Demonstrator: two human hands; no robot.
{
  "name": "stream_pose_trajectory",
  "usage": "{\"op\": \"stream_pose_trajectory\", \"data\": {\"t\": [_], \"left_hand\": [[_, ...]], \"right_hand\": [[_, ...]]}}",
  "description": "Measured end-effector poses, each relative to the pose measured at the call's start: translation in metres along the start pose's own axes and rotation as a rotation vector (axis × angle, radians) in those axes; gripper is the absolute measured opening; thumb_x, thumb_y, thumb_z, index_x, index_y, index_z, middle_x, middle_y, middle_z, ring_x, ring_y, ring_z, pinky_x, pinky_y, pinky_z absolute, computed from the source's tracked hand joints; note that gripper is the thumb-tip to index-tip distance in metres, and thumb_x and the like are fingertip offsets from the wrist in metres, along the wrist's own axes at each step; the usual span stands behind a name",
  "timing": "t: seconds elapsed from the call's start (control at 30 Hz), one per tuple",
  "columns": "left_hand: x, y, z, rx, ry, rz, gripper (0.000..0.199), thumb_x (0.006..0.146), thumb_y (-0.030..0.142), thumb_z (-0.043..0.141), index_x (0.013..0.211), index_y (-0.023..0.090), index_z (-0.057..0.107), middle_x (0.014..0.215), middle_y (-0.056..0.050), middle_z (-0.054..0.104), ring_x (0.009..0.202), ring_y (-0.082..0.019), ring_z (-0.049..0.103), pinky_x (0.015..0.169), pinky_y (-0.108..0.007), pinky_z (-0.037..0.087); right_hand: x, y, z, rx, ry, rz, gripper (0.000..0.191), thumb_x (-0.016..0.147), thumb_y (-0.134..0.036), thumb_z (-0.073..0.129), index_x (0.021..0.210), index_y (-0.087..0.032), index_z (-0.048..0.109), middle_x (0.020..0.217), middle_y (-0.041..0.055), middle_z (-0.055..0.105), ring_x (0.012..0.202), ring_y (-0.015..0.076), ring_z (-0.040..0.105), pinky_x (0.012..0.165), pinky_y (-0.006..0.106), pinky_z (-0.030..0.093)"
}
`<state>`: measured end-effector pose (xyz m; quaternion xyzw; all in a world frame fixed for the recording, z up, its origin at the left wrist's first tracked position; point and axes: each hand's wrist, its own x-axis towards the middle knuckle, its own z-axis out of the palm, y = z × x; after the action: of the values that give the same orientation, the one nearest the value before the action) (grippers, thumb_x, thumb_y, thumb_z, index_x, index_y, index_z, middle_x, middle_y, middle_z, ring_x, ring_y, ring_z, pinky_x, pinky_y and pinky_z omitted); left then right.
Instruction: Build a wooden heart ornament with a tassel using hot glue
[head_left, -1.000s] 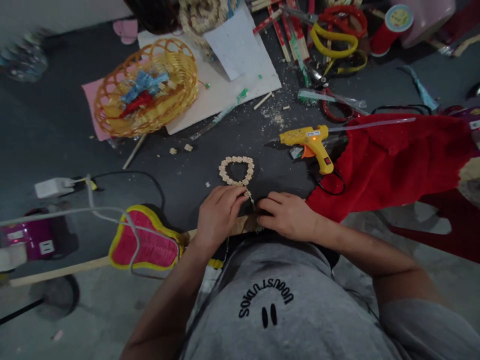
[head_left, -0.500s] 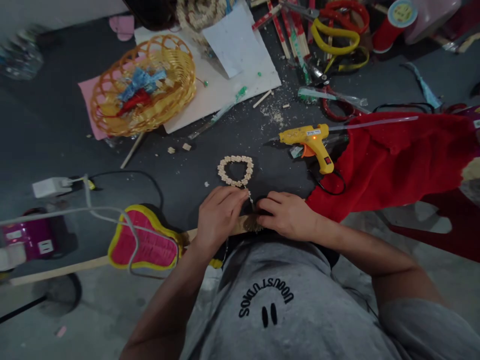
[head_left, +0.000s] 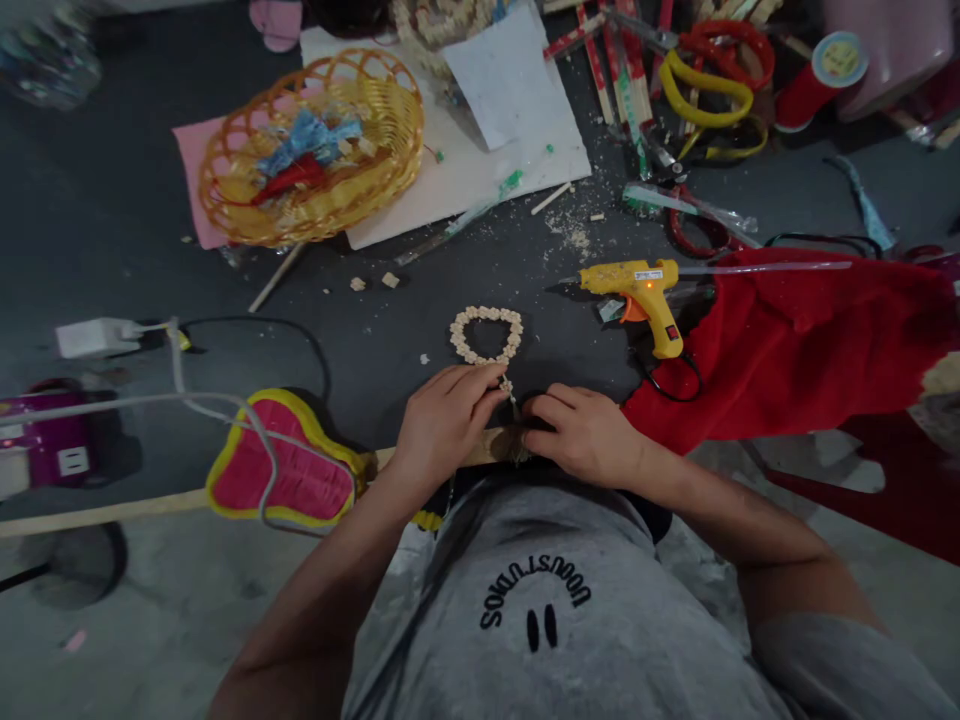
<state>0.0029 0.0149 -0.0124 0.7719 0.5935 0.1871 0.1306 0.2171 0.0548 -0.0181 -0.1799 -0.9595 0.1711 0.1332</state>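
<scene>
A ring of small pale beads or chips (head_left: 486, 335) lies on the dark table just beyond my hands, with a short strand (head_left: 511, 392) running down from its lower edge toward me. My left hand (head_left: 451, 412) pinches the top of that strand, close to the ring. Just right of the strand's lower end, my right hand (head_left: 574, 430) has its fingers curled together near the table's edge; what it holds, if anything, is too small to make out. A tassel-like end (head_left: 517, 447) hangs between the hands at the edge.
A yellow glue gun (head_left: 634, 285) with a lit light lies to the right, beside red cloth (head_left: 810, 350). Upper left is a wicker basket (head_left: 390, 150). Scissors (head_left: 709, 95) and a red thread spool (head_left: 806, 95) are upper right. A pink-and-yellow pad (head_left: 289, 465) under a cable sits left.
The view has shifted slightly, moving most of the scene to the right. My left fingers have closed in nearer the ring's lower edge; my right hand stays by the strand's lower end.
</scene>
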Motion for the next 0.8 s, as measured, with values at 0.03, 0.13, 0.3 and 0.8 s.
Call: {"op": "stream_pose_trajectory", "data": {"t": [0.03, 0.13, 0.3, 0.8], "left_hand": [[-0.0004, -0.0003, 0.0004, -0.005, 0.002, -0.012, 0.021, 0.098, 0.026, 0.054, 0.112, 0.015, 0.066, 0.096, -0.005, 0.074, 0.091, -0.018, 0.069, 0.085, -0.03, 0.054], [-0.0009, 0.0005, 0.0014, -0.01, 0.02, -0.022, 0.019, 0.097, 0.026, 0.055, 0.108, 0.016, 0.066, 0.094, -0.005, 0.074, 0.089, -0.019, 0.069, 0.082, -0.03, 0.054], [-0.0016, 0.002, 0.0017, 0.008, 0.027, -0.046, 0.016, 0.096, 0.026, 0.056, 0.104, 0.017, 0.066, 0.089, -0.004, 0.074, 0.084, -0.02, 0.069, 0.077, -0.031, 0.054], [-0.0071, -0.0051, -0.005, -0.059, 0.125, -0.044, 0.018, 0.096, 0.019, 0.05, 0.102, 0.019, 0.068, 0.096, -0.005, 0.072, 0.091, -0.018, 0.067, 0.084, -0.03, 0.053]], "right_hand": [[0.0001, -0.0004, -0.0007, -0.002, -0.009, 0.003, 0.018, 0.098, -0.025, 0.053, 0.096, -0.024, 0.071, 0.096, 0.0051, 0.065, 0.084, 0.0186, 0.048, 0.062, 0.029, 0.038], [0.0005, -0.0017, -0.0023, -0.016, -0.02, 0.012, 0.018, 0.098, -0.024, 0.054, 0.093, -0.024, 0.071, 0.097, 0.0048, 0.065, 0.085, 0.0184, 0.049, 0.063, 0.029, 0.038], [0.0006, -0.0026, -0.0035, -0.043, -0.029, 0.015, 0.015, 0.096, -0.021, 0.056, 0.096, -0.024, 0.071, 0.1, 0.0046, 0.066, 0.086, 0.0187, 0.05, 0.065, 0.029, 0.039], [-0.0018, -0.0051, -0.0093, -0.023, -0.04, -0.03, 0.016, 0.095, -0.021, 0.056, 0.093, -0.023, 0.071, 0.102, 0.0043, 0.067, 0.087, 0.0174, 0.049, 0.072, 0.029, 0.041]]}}
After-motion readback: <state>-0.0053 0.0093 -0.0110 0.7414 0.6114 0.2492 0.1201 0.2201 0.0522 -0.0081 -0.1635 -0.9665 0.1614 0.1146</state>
